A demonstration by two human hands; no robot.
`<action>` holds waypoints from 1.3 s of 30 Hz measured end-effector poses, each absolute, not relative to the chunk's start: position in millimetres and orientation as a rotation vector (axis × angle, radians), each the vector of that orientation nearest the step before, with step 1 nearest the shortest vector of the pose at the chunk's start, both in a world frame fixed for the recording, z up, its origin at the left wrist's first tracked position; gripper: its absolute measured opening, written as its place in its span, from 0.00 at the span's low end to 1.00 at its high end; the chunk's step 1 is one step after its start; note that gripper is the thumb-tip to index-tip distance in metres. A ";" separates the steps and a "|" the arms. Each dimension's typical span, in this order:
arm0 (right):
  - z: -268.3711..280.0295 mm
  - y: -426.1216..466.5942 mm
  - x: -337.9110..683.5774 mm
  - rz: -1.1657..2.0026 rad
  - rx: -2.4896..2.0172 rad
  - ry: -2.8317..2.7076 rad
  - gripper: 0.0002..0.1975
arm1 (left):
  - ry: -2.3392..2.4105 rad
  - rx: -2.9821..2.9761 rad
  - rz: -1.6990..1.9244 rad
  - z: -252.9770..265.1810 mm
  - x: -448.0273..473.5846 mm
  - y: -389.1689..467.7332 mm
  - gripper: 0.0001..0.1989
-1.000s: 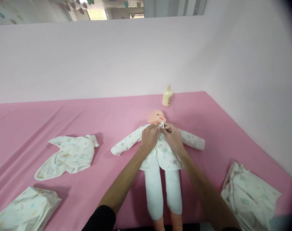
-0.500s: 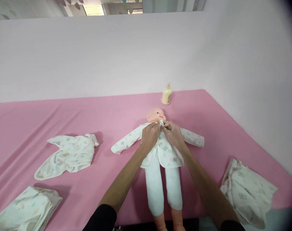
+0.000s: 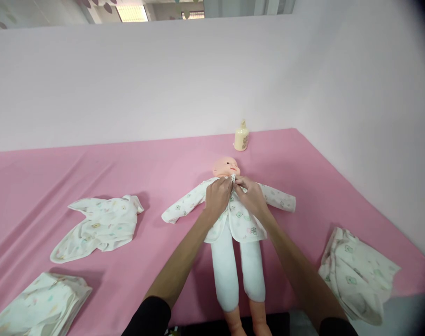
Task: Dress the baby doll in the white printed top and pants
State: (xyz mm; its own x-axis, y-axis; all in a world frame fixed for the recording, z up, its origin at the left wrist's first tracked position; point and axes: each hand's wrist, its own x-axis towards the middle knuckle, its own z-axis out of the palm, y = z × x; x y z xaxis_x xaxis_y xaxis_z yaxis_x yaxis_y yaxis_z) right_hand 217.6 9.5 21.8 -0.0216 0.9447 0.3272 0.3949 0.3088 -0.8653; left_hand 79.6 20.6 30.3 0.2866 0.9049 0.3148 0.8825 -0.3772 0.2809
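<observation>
A baby doll (image 3: 223,166) lies on its back, head away from me, wearing a white printed jacket (image 3: 246,223) and white pants (image 3: 225,273). The jacket's sleeves stretch out to both sides. At the collar, just below the doll's chin, my left hand (image 3: 218,195) pinches the jacket's front edge. My right hand (image 3: 250,193) grips the opposite edge close beside it. Both hands are closed, their fingertips nearly meeting. Whatever fastener lies between them is hidden. Below the collar, the front edges hang apart toward the hem.
The table has a pink cover (image 3: 135,168). A pump bottle (image 3: 241,137) stands beyond the doll's head. To the left lie a crumpled printed garment (image 3: 103,224) and a folded printed cloth (image 3: 40,303); another printed cloth (image 3: 356,273) rests at the right edge. White walls border the back and right.
Both hands stay at the collar with only slight finger movement. The view has shifted a little; the doll and cloths lie as before.
</observation>
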 end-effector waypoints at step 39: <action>11.3 -1.6 202.5 0.642 -1.195 -1.571 0.24 | 1.359 1.937 0.953 36.9 75.2 25.4 0.12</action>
State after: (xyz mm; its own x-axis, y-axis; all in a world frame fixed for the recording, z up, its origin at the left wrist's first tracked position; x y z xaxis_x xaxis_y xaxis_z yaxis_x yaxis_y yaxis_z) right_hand 202.5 -1.6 11.3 0.0084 0.9173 0.3980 0.3754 0.3661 -0.8515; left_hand 75.2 25.4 36.9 0.2249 0.9486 0.2226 0.5323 -0.3110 0.7874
